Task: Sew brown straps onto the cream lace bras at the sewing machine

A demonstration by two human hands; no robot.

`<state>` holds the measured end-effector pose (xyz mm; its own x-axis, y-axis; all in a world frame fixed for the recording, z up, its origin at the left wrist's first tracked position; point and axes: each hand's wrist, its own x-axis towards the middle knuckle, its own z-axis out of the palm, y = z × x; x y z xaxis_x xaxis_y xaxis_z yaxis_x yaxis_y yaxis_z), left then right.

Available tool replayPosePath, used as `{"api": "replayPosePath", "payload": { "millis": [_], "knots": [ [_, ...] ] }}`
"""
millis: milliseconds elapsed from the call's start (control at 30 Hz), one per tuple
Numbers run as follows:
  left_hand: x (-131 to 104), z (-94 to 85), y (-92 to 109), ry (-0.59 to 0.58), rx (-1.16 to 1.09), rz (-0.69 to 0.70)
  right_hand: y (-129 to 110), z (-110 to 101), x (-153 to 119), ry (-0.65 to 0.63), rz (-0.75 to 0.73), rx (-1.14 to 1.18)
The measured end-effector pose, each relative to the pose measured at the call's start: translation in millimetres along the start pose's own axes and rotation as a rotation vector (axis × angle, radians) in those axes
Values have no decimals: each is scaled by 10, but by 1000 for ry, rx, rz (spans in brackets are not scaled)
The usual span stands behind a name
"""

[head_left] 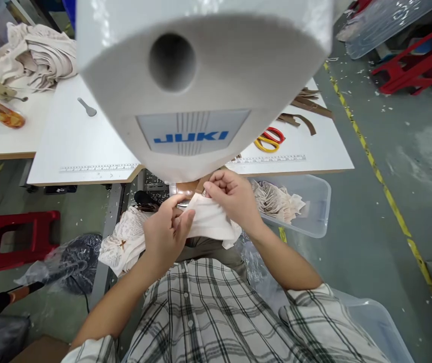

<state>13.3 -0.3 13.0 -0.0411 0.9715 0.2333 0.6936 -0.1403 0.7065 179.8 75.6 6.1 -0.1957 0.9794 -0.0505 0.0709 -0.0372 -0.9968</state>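
Beneath the large white JUKI sewing machine head (200,96), a piece of white fabric (210,220) is stretched between my hands. My left hand (166,229) pinches its left edge between thumb and fingers. My right hand (233,196) is closed at the upper right edge, thumb against fingers, beside a small brown strip (201,185). The machine's tan cylindrical arm (186,188) lies just above the fabric. The needle area is hidden by the machine head. More white lacy fabric (127,237) hangs to the left of my left hand.
A clear bin (319,206) with fabric pieces stands at the right. On the white table (75,131) are yellow and red scissors (269,139), brown strips (310,106), a small grey tool (86,107), a bottle (0,112) and a fabric pile (40,58). A red stool (44,234) is at left.
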Motion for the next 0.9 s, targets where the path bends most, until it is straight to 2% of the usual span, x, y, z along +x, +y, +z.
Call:
{"api": "replayPosePath", "payload": {
  "millis": [100, 167, 400, 567, 900],
  "knots": [
    [38, -24, -83, 20, 221, 208, -9, -40, 185, -21, -58, -140],
    [78, -27, -107, 20, 310, 268, -19, -53, 296, -55, -113, -219],
    [197, -47, -89, 59, 452, 248, -54, -35, 516, -99, -293, -421],
    [232, -64, -117, 78, 479, 236, -27, 6, 581, -73, -277, -569],
    [252, -83, -159, 63, 478, 249, -44, 23, 605, -71, -222, -536]
  ]
}}
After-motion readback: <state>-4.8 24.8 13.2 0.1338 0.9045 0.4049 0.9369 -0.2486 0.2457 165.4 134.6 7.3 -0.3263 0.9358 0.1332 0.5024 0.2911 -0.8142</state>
